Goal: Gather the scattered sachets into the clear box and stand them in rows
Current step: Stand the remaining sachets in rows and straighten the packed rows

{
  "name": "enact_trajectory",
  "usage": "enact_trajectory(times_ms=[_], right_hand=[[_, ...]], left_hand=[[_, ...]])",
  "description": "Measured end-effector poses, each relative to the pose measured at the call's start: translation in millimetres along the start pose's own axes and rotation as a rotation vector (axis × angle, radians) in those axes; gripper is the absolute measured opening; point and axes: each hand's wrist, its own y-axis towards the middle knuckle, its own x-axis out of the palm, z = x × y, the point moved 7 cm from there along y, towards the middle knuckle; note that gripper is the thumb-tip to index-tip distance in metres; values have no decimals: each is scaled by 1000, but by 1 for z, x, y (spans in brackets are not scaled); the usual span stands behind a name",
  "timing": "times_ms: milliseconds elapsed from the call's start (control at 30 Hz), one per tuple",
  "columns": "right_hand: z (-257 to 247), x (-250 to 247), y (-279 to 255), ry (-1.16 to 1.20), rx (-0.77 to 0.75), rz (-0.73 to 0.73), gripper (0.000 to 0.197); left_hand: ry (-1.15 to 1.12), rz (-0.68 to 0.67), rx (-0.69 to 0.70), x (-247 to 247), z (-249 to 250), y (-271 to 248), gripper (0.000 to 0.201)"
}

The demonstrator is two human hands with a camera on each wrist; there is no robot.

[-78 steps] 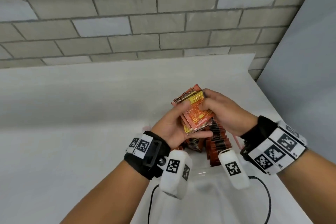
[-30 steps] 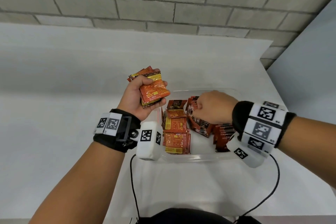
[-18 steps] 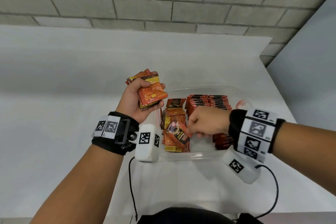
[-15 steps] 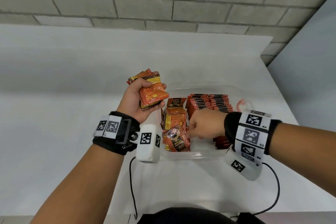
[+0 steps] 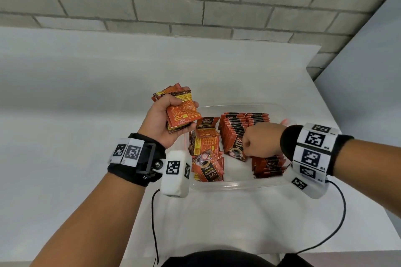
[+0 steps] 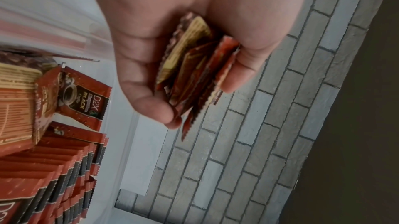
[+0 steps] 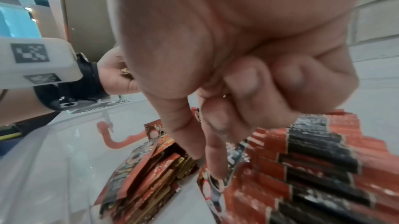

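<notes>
— What just changed?

— My right hand [image 5: 261,141] dropped 1 loose sachet on the flat pile [image 5: 206,154] and now pinches the front sachet of the standing row [image 5: 235,134] in the clear plastic box [image 5: 238,185].

— And your left hand [image 5: 165,119]?

— Clamped on a stack of orange sachets [image 5: 182,112] above the white counter [image 5: 65,115]; those need rows next.

A white bench [image 5: 86,136] is seen running back to a wall of grey blocks [image 5: 195,0], laid in staggered courses with dark joints. A plain grey panel [image 5: 373,67] is set past the bench's right edge, meeting the block wall at the far right corner. Two thin black cables [image 5: 154,223] are trailed across the bench toward its near edge.
</notes>
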Motion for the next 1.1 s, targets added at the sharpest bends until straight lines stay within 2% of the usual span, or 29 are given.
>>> enact_trajectory(times_ms=[167,300,400,467,900,1033,1100], right_hand=[[-12,9,2,-73,-41,-64,38],[-12,15,11,-156,-9,-149,32],[-6,16,17,-188,17,-173,35],[-3,17,19,-174,14,-178,40],[-5,19,22,-153,-58,-108,40],[-10,17,18,-139,-82,-115,40],[-10,9,13,-47,-103,-102,37]], left_hand=[[-2,-1,6,-1,0,1,22],[5,1,-8,1,-2,2,19],[22,-1,-19,1,-6,2,18],[35,-3,-22,1,-8,3,20],[47,5,-31,0,-13,8,26],[36,5,-46,1,-14,7,20],[39,3,-62,3,-14,7,16]])
